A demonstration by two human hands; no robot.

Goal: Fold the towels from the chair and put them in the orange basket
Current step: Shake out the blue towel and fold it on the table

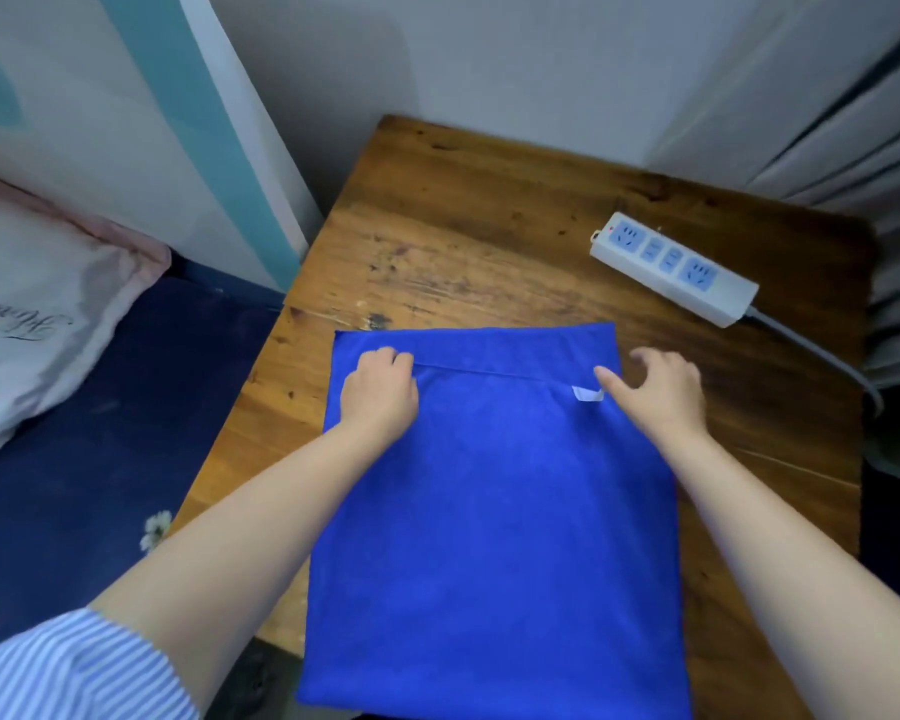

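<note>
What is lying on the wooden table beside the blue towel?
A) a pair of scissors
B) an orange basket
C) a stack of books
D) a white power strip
D: a white power strip with blue sockets lies on the wooden table, off to the right of and beyond the blue towel, and no basket, scissors or books are in view.

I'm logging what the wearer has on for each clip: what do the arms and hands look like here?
Both forearms are bare. The left hand and right hand wear no gloves, rings or watch. Only the left upper arm shows clothing: a short striped sleeve, blue and white.
</note>
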